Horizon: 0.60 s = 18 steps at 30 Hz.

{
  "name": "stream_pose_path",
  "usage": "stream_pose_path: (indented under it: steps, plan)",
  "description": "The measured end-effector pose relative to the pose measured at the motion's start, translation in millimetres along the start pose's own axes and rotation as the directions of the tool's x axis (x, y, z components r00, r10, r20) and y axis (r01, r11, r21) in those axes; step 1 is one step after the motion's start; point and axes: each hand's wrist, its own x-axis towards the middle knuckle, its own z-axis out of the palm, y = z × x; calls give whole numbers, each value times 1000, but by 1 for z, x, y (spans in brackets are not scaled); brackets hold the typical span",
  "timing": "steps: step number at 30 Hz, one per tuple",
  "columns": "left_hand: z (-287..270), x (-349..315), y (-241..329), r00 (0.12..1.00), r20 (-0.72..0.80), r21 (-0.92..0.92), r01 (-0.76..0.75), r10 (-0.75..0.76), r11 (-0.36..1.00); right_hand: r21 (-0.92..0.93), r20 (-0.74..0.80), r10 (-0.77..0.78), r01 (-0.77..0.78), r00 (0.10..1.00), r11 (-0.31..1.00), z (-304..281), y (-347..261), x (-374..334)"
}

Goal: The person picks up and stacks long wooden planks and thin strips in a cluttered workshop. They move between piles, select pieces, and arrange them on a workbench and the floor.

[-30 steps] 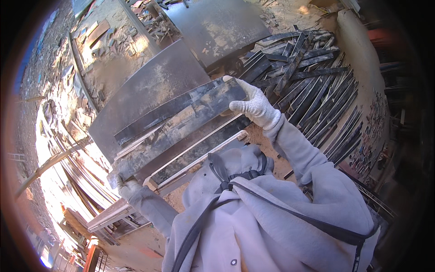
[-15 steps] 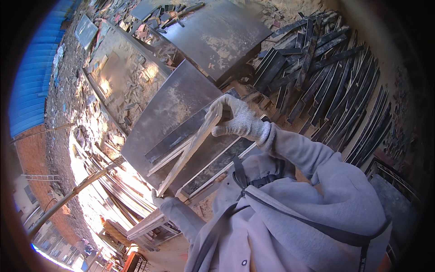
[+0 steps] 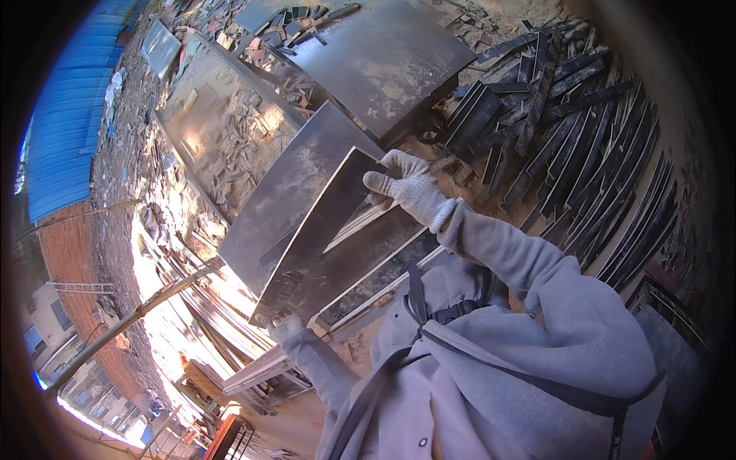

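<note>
You can read no text, label, brand, number or sign anywhere in your view; the dark strap (image 3: 618, 433) hanging down the right of your grey top (image 3: 552, 337) shows something pale near its end, too small for you to make out, and the dark board (image 3: 326, 215) before you bears marks toward its lower end that you cannot tell as print or scuffs

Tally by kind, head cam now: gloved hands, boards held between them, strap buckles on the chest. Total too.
Gloved hands: 2 (left hand, right hand)
Held dark board: 1
Black strap buckle: 1
Total: 4
</note>
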Motion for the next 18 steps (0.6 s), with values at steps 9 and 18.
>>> stream_pose_path:
  steps: [9, 18]
  plan:
    - [79, 75, -33, 997, 71, 182, -3, -10, 983, -946, 185, -37, 188, 982, 265, 29, 13, 50]
    - [151, 174, -58, 966, 227, 234, 67, -122, 970, -618, 648, 82, 586, 757, -524, 100, 95, 238]
